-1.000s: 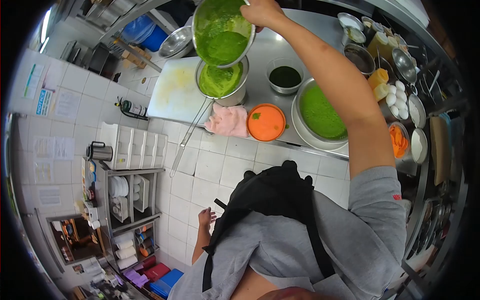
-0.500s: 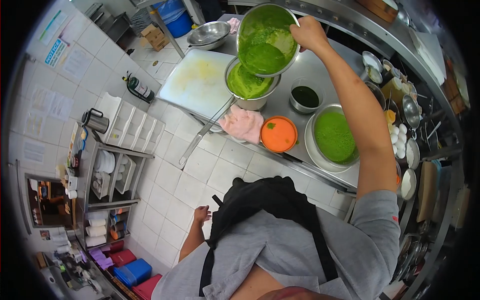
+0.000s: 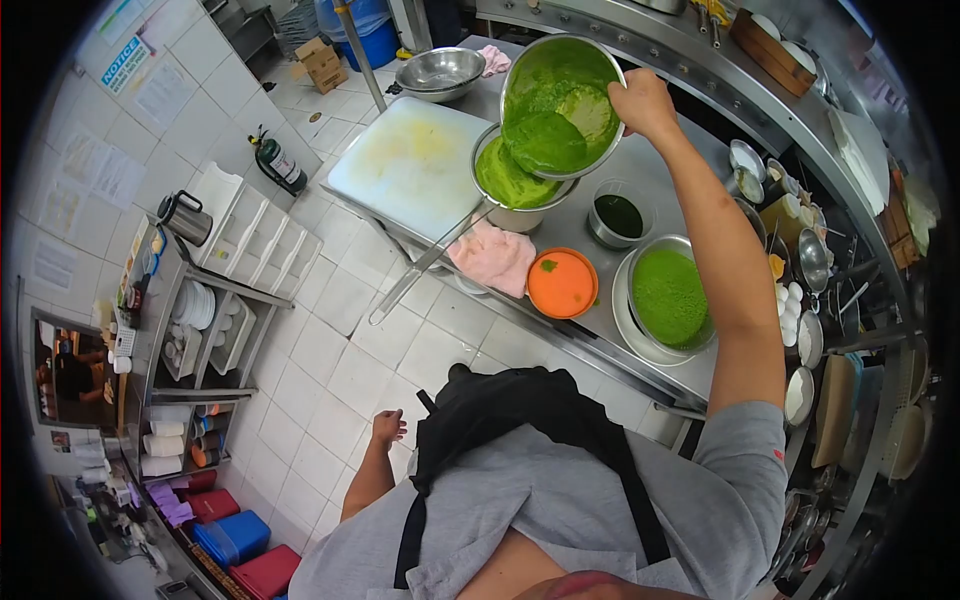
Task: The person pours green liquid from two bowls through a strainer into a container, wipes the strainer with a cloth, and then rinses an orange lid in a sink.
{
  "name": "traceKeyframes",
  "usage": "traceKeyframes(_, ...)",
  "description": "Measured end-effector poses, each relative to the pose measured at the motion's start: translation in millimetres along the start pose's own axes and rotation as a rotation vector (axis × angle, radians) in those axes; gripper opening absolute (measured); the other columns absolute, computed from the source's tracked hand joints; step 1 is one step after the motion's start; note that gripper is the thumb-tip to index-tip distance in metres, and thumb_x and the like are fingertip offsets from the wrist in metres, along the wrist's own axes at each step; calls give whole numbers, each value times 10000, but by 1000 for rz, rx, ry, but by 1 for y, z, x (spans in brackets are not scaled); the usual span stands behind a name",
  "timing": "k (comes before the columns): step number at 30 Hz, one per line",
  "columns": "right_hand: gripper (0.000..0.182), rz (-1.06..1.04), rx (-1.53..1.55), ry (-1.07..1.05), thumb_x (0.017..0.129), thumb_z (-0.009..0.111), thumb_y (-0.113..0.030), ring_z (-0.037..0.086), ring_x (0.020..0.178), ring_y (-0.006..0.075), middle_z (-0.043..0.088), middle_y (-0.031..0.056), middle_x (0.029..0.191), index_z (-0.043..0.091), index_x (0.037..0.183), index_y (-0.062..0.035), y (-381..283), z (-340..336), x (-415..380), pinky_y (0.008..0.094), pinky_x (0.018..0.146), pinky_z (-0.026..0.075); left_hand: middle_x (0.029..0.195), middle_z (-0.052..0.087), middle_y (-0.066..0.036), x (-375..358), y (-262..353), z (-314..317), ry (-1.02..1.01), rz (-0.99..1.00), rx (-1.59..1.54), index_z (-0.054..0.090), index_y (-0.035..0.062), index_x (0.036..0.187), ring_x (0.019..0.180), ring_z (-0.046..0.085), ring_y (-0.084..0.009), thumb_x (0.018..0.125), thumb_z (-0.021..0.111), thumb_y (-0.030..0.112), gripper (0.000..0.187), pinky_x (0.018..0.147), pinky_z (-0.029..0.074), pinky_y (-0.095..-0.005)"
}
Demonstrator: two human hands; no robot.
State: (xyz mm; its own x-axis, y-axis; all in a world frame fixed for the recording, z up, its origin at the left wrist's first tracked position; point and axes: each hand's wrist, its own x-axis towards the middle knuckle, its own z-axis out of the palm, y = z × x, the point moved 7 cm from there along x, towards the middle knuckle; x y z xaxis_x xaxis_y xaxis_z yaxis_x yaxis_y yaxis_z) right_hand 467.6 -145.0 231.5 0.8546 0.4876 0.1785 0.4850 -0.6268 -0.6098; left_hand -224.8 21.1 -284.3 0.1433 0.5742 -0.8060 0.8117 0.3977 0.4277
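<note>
My right hand (image 3: 645, 103) grips the rim of a tilted metal bowl (image 3: 600, 150) coated with green puree. Thick green puree (image 3: 545, 143) slumps over its lower lip into a strainer set in a metal pot (image 3: 518, 220). The strainer's long handle (image 3: 420, 268) sticks out past the counter edge. Low on the left, my left hand (image 3: 388, 427) hangs away from the counter, empty, with its fingers loosely apart. Near the pot are a pink cloth (image 3: 492, 258), an orange container (image 3: 562, 283), a pot of dark liquid (image 3: 618, 216) and a bowl of green liquid (image 3: 670, 298).
A white cutting board (image 3: 405, 165) lies left of the pot, with an empty metal bowl (image 3: 438, 70) behind it. Eggs (image 3: 788, 312) and several sauce containers line the right side. A shelf rack (image 3: 205, 330) and a fire extinguisher (image 3: 278, 163) stand at the left.
The view has shifted slightly. The held bowl remains tipped over the strainer, and the puree mass inside has slid a little further toward its lip.
</note>
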Motion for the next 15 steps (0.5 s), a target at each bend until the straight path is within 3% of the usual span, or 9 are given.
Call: traceKeyframes(15,312,7,-14,14,822,510,-197,677,553,312,663,245,722,660,852,76,1,5,8,381,655,561,798,668,-109,21,-9,-9,4,-23,-82,586,17,1048,579,628,-201,904,595,316,331,497,482,-328)
